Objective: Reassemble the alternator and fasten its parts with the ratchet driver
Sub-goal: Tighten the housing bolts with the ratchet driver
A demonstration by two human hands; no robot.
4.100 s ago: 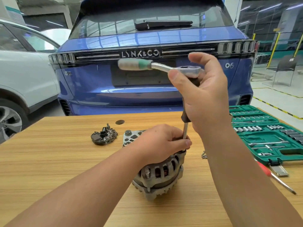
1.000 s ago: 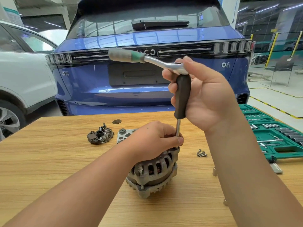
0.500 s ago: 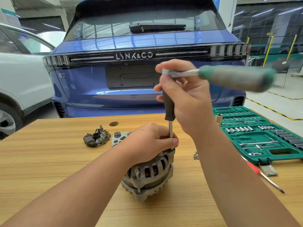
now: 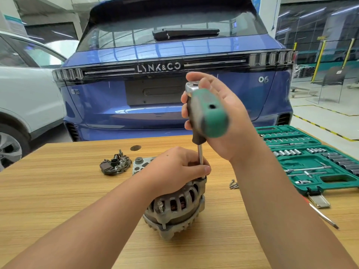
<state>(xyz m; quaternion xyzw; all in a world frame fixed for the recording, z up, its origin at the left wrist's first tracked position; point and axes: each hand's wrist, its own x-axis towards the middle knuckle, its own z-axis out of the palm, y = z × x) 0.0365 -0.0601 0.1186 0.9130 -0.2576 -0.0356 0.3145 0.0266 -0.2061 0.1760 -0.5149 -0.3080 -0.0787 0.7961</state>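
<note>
The grey alternator (image 4: pixel 178 208) stands on the wooden table (image 4: pixel 58 191) in front of me. My left hand (image 4: pixel 174 169) lies over its top and pinches the steel extension shaft (image 4: pixel 200 155) where it meets the housing. My right hand (image 4: pixel 223 117) grips the ratchet driver (image 4: pixel 208 111) at its head and black upright grip. The green ratchet handle points toward me, blurred. The shaft stands upright from the alternator's right rim.
A dark rectifier part (image 4: pixel 115 164) and a grey plate (image 4: pixel 138 164) lie behind the alternator. Loose screws (image 4: pixel 233 184) sit to its right. A green socket case (image 4: pixel 310 160) lies open at the right, with a screwdriver (image 4: pixel 322 216) near it. A blue car (image 4: pixel 174 84) stands behind the table.
The ratchet handle has swung from pointing left, round to the right, then toward me. My left hand has stayed on the alternator and shaft.
</note>
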